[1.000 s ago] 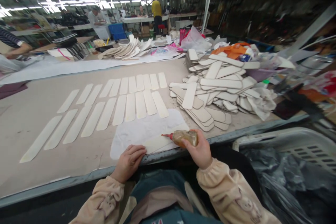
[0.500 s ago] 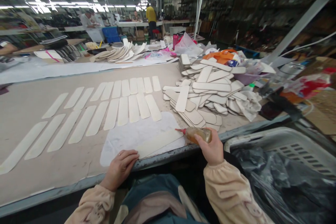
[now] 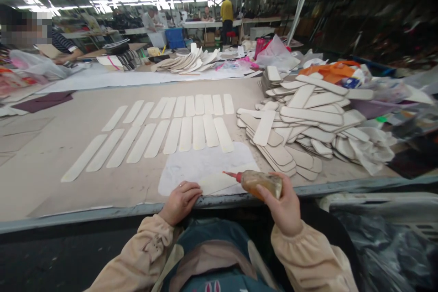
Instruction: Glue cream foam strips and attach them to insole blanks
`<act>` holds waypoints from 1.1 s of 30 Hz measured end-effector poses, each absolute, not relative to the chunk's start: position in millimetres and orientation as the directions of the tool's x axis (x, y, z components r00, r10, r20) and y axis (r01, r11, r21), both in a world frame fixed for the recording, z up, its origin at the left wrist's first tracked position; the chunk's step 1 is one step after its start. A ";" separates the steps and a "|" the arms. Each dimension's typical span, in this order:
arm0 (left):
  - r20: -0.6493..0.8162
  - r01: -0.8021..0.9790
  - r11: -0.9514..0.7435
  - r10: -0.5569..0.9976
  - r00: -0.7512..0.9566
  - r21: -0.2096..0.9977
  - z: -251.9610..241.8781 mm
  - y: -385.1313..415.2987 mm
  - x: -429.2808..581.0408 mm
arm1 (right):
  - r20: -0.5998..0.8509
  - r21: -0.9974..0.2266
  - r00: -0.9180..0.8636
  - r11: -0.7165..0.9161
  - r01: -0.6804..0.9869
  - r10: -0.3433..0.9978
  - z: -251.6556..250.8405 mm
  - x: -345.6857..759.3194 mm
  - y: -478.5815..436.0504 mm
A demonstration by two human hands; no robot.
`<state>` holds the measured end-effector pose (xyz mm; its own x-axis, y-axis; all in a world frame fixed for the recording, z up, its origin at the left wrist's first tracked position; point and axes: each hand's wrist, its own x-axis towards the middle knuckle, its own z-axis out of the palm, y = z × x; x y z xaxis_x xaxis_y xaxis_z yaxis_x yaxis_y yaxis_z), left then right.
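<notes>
My right hand (image 3: 285,205) is wrapped round a squeeze bottle (image 3: 258,183) of amber liquid, probably glue, tilted with its red nozzle pointing left. The nozzle tip is over a long cream strip (image 3: 217,184); whether it touches cannot be made out. My left hand (image 3: 183,198), fingers together, pinches the strip's left end by the table edge. Under the strip lies a white sheet (image 3: 181,169). Beyond it, similar cream strips (image 3: 173,136) with rounded ends lie flat in two rows.
To the right is a heap of thicker, dark-edged pale pieces (image 3: 311,114). A white plastic basket (image 3: 376,198) with dark plastic film stands below the table's right edge. Plastic bags (image 3: 277,54) and stacked pieces (image 3: 188,61) lie across the back. A co-worker's arm (image 3: 70,52) is at far left.
The view has swung left, so the table appears shifted right. The bottle's nozzle has moved along the strip toward my left hand. My left hand still pinches the strip's end.
</notes>
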<state>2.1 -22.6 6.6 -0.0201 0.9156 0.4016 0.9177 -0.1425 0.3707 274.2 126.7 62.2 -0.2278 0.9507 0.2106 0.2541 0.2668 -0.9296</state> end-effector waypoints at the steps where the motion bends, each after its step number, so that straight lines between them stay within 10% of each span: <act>1: 0.399 0.915 -0.148 0.917 -0.015 0.375 6.3 -22.6 1.9 | 0.195 -0.933 -0.273 0.263 0.243 0.942 61.4 266.3 121.3; 20: 0.415 0.909 -0.163 0.910 -0.011 0.383 7.4 -21.9 1.8 | 0.188 -0.866 -0.473 0.373 0.333 0.861 54.2 249.6 107.5; 33: 0.456 0.915 -0.191 0.890 0.008 0.356 3.5 -18.5 -2.4 | 0.281 -0.785 -0.101 0.289 0.548 0.954 48.6 324.7 170.7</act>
